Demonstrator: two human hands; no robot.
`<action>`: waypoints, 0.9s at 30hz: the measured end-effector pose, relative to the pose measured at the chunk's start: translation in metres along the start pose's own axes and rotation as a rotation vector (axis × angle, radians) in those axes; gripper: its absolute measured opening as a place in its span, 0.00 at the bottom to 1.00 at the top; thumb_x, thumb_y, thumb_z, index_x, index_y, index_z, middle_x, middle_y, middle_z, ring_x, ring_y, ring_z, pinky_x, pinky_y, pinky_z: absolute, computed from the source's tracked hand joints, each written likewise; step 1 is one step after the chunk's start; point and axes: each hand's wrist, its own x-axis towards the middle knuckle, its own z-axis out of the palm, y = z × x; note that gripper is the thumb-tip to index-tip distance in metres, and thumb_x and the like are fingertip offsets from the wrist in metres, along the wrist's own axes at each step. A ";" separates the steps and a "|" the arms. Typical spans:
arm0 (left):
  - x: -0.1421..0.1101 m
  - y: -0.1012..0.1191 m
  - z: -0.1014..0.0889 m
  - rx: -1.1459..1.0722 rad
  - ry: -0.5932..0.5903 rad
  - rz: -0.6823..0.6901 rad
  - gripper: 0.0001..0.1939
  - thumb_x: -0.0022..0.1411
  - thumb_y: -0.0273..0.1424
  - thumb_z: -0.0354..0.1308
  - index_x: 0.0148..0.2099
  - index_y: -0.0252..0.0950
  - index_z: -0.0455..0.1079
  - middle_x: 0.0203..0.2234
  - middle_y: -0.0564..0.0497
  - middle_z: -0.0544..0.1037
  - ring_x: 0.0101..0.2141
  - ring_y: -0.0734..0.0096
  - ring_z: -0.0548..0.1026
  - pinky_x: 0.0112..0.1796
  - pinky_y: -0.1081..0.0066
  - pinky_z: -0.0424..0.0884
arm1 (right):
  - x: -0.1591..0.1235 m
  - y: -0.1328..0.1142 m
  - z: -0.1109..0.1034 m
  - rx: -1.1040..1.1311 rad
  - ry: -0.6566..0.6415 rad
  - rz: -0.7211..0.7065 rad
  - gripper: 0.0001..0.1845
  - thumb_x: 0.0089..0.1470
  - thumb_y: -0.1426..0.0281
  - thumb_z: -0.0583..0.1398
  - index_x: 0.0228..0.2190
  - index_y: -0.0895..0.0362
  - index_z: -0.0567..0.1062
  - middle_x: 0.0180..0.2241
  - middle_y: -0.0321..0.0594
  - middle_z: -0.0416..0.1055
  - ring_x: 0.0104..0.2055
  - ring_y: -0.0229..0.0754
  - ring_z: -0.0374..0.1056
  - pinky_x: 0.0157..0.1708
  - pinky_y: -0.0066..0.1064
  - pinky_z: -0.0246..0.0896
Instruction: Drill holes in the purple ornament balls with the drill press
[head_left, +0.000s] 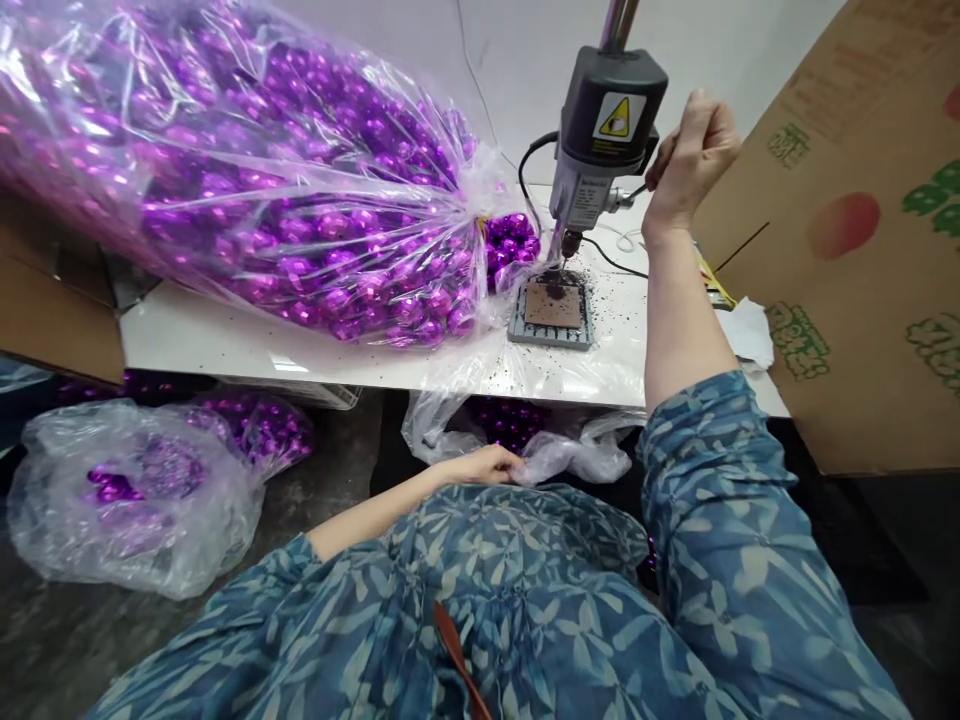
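My right hand [691, 155] is raised and closed around the black lever on the right side of a small grey bench drill [606, 140]. The drill's bit hangs just above a brown pad on a grey base plate [551, 312] strewn with dark shavings. My left hand [487, 465] rests low at the edge of a clear plastic bag [525, 435] of purple shiny balls in my lap, below the table edge; its fingers are partly hidden in the plastic. A big clear sack of purple balls [255, 170] lies on the white table [225, 345].
A large cardboard box [862, 230] stands at the right. Another cardboard flap [52, 310] is at the left. More bags of purple balls [135, 490] lie on the grey floor at the left. A cable runs behind the drill.
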 end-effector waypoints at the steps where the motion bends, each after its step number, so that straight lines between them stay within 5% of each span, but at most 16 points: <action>1: -0.006 0.007 -0.002 -0.082 0.033 0.066 0.12 0.63 0.22 0.52 0.41 0.33 0.77 0.35 0.51 0.82 0.40 0.66 0.80 0.41 0.76 0.70 | 0.001 0.000 0.000 0.001 -0.011 0.007 0.29 0.50 0.34 0.41 0.22 0.46 0.46 0.12 0.21 0.41 0.16 0.32 0.36 0.19 0.40 0.34; 5: -0.029 0.036 -0.008 -0.301 0.123 0.326 0.11 0.58 0.21 0.53 0.37 0.32 0.76 0.33 0.51 0.79 0.37 0.70 0.76 0.41 0.76 0.67 | 0.003 0.000 0.001 0.010 -0.034 0.032 0.31 0.47 0.33 0.42 0.22 0.46 0.46 0.11 0.20 0.41 0.16 0.33 0.36 0.19 0.41 0.34; 8: -0.036 0.052 -0.012 -0.441 0.180 0.335 0.05 0.56 0.24 0.55 0.32 0.33 0.73 0.27 0.54 0.74 0.31 0.73 0.72 0.35 0.76 0.65 | 0.004 -0.002 0.002 0.009 -0.040 0.051 0.31 0.40 0.33 0.46 0.21 0.47 0.47 0.11 0.19 0.40 0.16 0.32 0.37 0.19 0.41 0.33; 14: -0.024 0.060 -0.063 -0.833 0.739 0.196 0.16 0.53 0.41 0.68 0.31 0.34 0.71 0.23 0.57 0.71 0.25 0.79 0.65 0.28 0.78 0.60 | 0.005 -0.004 0.002 -0.029 -0.068 0.086 0.29 0.39 0.35 0.44 0.21 0.47 0.46 0.11 0.20 0.42 0.19 0.33 0.34 0.19 0.39 0.34; 17: -0.017 0.064 -0.089 -0.867 0.871 0.246 0.17 0.48 0.39 0.72 0.30 0.34 0.70 0.23 0.57 0.71 0.24 0.80 0.65 0.28 0.78 0.61 | 0.006 -0.005 0.002 -0.062 -0.089 0.098 0.28 0.36 0.36 0.43 0.22 0.46 0.45 0.11 0.21 0.40 0.20 0.34 0.34 0.20 0.38 0.35; 21: -0.031 0.076 -0.086 -0.849 0.722 0.285 0.14 0.51 0.37 0.70 0.32 0.34 0.71 0.24 0.56 0.73 0.24 0.79 0.67 0.28 0.77 0.63 | 0.005 -0.007 0.001 -0.096 -0.103 0.107 0.27 0.36 0.37 0.42 0.22 0.46 0.44 0.12 0.22 0.40 0.20 0.34 0.35 0.21 0.38 0.37; 27: -0.071 0.083 -0.041 -0.182 0.083 0.224 0.11 0.56 0.23 0.59 0.41 0.36 0.77 0.28 0.54 0.78 0.29 0.72 0.73 0.31 0.75 0.65 | 0.000 -0.013 0.000 -0.106 -0.080 0.135 0.29 0.43 0.35 0.40 0.22 0.47 0.44 0.13 0.24 0.43 0.20 0.33 0.39 0.21 0.37 0.38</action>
